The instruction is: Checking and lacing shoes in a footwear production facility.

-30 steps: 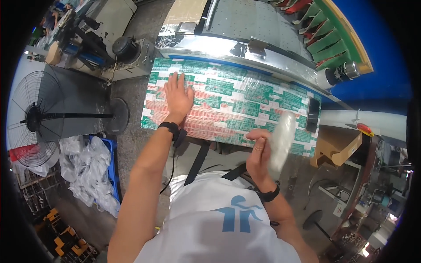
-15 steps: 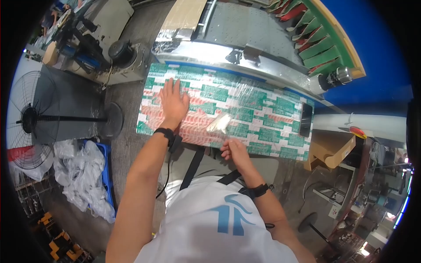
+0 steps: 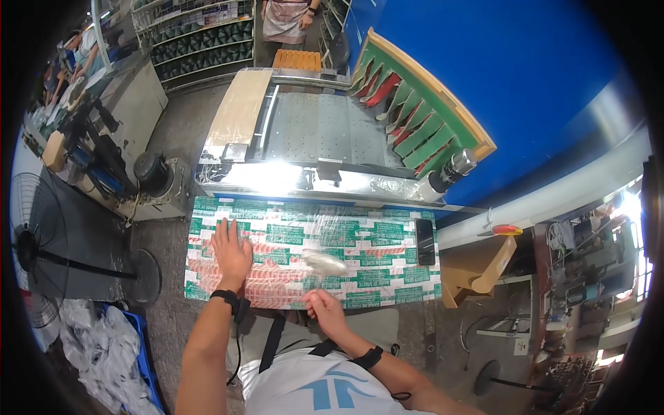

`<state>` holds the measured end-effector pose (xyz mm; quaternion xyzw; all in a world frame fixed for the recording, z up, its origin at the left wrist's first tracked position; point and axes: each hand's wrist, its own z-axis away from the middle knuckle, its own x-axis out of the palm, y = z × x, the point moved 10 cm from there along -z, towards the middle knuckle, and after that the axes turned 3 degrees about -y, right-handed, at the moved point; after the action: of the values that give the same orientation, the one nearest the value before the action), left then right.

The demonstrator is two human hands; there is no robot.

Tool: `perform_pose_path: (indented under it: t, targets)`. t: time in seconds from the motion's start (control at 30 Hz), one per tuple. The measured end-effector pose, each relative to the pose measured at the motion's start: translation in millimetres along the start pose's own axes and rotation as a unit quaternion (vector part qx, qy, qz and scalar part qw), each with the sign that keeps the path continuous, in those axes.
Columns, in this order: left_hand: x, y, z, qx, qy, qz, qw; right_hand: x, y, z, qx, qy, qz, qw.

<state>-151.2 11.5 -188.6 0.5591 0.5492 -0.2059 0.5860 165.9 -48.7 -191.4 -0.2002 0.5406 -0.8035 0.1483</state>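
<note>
My left hand (image 3: 232,257) lies flat on a work table (image 3: 387,277) covered with green, white and red printed tape, its fingers stretched out and slightly apart. At the table's near edge, my right hand (image 3: 326,312) is closed, with fingers curled and thumb against them. Just beyond its fingertips lies a small clear plastic bag (image 3: 325,264) with something pale inside that I cannot make out. The hand seems to pinch the bag's near end, though the clear film is hard to see there. A black phone (image 3: 425,242) rests at the table's right end.
Behind the table stands a machine with a perforated grey bed (image 3: 318,131) and a green slotted rack (image 3: 422,111). A cardboard box (image 3: 477,277) is at the right, a fan (image 3: 28,249) and a blue crate of plastic bags (image 3: 104,353) at the left. Another person (image 3: 287,21) stands beyond.
The view has tilted upward, so the table sits lower and the shelves and another person show at the back. My hands stay at much the same places on the table.
</note>
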Motion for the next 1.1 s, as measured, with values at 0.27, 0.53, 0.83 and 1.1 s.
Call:
perform_pose_path:
  t: [0.27,0.53,0.83,1.1]
  targets:
    - [7.7,0.9,-3.7,0.009,0.007,0.009,1.000,-45.8,4.4,-16.6,0.032,0.056,0.093,0.994]
    - [12.8,-3.9,0.4,0.003,0.012,0.010,1.000,-52.7,83.4,-5.1,0.183,0.017,-0.064,0.981]
    - [-3.1,-3.1,4.5,-0.035,-0.025,0.034,0.999,-54.0,86.5,-8.1,0.191,0.004,-0.047,0.980]
    - [-10.0,2.4,2.8,-0.015,0.022,0.040,0.999,-54.2,84.7,-6.3,0.151,0.001,-0.026,0.988]
